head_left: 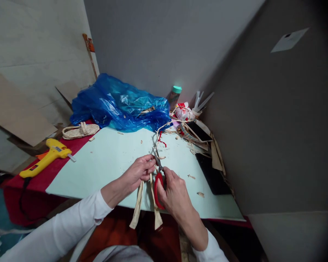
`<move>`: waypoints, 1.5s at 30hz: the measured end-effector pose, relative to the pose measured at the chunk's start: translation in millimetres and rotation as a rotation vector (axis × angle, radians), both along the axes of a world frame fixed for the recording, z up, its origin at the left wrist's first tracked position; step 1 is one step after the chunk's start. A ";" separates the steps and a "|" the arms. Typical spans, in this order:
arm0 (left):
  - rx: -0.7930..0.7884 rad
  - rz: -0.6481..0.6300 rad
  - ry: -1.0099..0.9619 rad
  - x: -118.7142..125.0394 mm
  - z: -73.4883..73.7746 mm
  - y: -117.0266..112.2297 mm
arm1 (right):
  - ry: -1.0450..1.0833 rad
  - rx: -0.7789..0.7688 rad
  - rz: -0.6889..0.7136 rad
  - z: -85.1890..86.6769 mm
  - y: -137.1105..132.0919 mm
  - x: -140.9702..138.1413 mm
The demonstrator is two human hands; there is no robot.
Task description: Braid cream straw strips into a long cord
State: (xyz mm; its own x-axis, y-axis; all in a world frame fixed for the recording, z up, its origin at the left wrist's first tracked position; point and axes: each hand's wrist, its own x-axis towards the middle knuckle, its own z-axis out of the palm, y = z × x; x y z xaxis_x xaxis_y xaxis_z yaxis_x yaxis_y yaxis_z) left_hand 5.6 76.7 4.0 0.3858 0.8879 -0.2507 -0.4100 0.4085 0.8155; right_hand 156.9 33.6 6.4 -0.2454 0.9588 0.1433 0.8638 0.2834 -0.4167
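Note:
My left hand pinches pale, dried-fibre strips over the front part of the table. Two flat ends hang down past the table's edge, and the part between my fingers is hidden. In my right hand is a pair of red-handled scissors, with my fingers around the handles. The blades point away from me, right beside my left fingertips, and look slightly apart. Whether they touch a strip I cannot tell. Just beyond the blades lie a short red twisted cord and a thin braided cord.
A yellow glue gun and a small woven slipper-shaped piece lie at the left on red cloth. A blue plastic bag spreads along the back. At the right are a phone, a black flat slab and a green-capped bottle.

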 end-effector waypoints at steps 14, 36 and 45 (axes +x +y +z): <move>0.060 0.009 0.060 1.1 -1.0 -2.7 | -0.229 -0.001 -0.107 16.7 -2.3 -19.9; 0.001 -0.042 0.024 5.4 4.1 -2.4 | 0.193 -0.259 -0.119 30.3 -10.1 -13.8; -0.075 -0.060 -0.108 10.1 0.9 -0.7 | 0.464 -0.350 -0.021 34.5 -6.3 5.9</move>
State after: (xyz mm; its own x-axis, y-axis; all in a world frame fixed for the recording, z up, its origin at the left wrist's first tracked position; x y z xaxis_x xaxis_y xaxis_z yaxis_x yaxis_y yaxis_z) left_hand 15.8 76.0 4.9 0.4657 0.8428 -0.2700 -0.4668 0.4931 0.7341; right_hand 162.7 27.4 40.9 -0.2133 0.9724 -0.0952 0.5724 0.0454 -0.8187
